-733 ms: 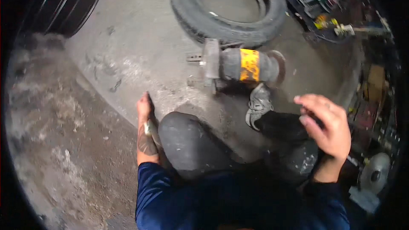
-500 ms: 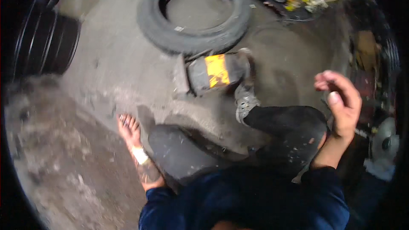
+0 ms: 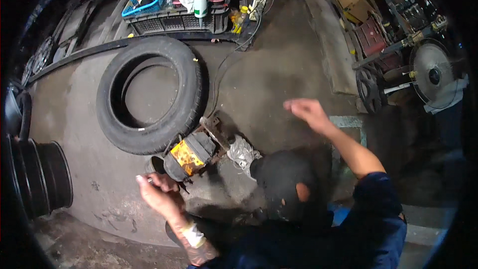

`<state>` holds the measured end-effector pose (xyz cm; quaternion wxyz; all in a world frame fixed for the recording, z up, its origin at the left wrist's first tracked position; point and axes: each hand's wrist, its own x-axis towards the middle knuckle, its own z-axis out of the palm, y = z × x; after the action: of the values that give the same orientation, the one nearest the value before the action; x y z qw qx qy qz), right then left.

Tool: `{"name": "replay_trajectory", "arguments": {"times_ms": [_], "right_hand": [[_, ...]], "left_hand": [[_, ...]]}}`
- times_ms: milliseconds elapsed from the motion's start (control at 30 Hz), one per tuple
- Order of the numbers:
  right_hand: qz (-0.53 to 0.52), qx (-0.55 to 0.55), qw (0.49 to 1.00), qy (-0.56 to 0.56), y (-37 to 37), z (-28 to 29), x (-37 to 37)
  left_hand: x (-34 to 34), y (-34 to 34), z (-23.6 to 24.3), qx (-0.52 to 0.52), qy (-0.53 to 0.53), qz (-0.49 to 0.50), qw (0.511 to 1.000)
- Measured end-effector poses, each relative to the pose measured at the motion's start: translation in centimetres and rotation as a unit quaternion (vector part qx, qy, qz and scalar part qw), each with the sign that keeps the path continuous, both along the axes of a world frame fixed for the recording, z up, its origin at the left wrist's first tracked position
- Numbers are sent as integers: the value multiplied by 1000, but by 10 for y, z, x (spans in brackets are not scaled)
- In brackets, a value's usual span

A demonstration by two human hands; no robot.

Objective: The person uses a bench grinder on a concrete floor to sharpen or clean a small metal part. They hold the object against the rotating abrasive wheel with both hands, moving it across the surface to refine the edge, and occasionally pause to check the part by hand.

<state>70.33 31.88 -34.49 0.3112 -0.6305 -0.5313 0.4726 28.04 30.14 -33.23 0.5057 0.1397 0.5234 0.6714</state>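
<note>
The left hand (image 3: 158, 193) hovered just beside a dark cylindrical machine part with a yellow band (image 3: 190, 155), fingers curled around something small that could not be made out. The part lay on the concrete floor (image 3: 279, 77) against a tyre (image 3: 149, 94). The right hand (image 3: 309, 113) hung spread and empty, blurred, well apart.

Concrete floor (image 3: 279, 74) bears tyre (image 3: 149, 94), motor (image 3: 191, 154)

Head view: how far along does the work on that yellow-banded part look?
Done: nothing visibly finished; the yellow-banded cylindrical part lies on the concrete floor beside the tyre. In hand: the left hand sits right at the part, seemingly pinching something small; the right hand is raised, empty. Left: cannot tell.
</note>
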Motion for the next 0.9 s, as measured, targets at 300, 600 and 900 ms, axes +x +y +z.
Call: {"name": "replay_trajectory", "arguments": {"times_ms": [300,600,900], "right_hand": [[-237,205,904,-290,266,10,-10],[-207,91,833,-505,308,11,-2],[-254,91,856,-441,313,21,-23]], "left_hand": [[47,27,-94,27,463,-27,886],[48,27,-100,1,342,16,940],[39,26,-108,41,178,15,983]]}}
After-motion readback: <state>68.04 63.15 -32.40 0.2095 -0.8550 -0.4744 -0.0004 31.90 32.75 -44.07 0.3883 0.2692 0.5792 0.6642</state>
